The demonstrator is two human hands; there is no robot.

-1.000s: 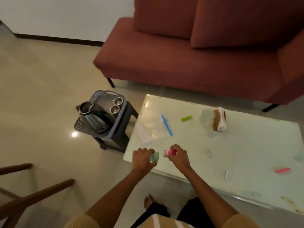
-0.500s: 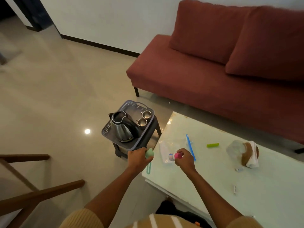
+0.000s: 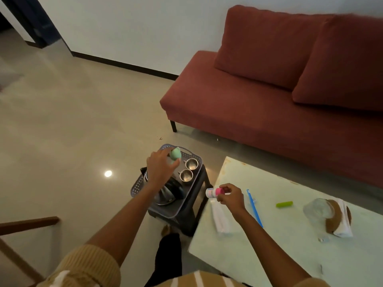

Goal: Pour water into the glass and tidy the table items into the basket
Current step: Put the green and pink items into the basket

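Observation:
My left hand (image 3: 159, 167) holds a small mint-green egg-shaped item (image 3: 175, 154) above the grey perforated basket (image 3: 136, 186), over its far end. The basket sits on a dark stool and holds a steel kettle (image 3: 165, 195) and two steel cups (image 3: 189, 169). My right hand (image 3: 231, 196) grips a small white bottle with a pink cap (image 3: 214, 192) over the left corner of the pale glass table (image 3: 290, 245). A clear glass (image 3: 317, 209) stands on the table at the right, next to a brown and white folded cloth (image 3: 339, 221).
On the table lie a blue toothbrush (image 3: 254, 208), a lime-green stick (image 3: 284, 204), a clear plastic bag (image 3: 220, 217) and some small bits. A red sofa (image 3: 269, 104) stands behind the table. Wooden chair parts (image 3: 27, 224) are at the lower left.
My left hand has carried the green item away from the table edge to above the basket. My view has swung left, and the right hand still holds the bottle by the table corner.

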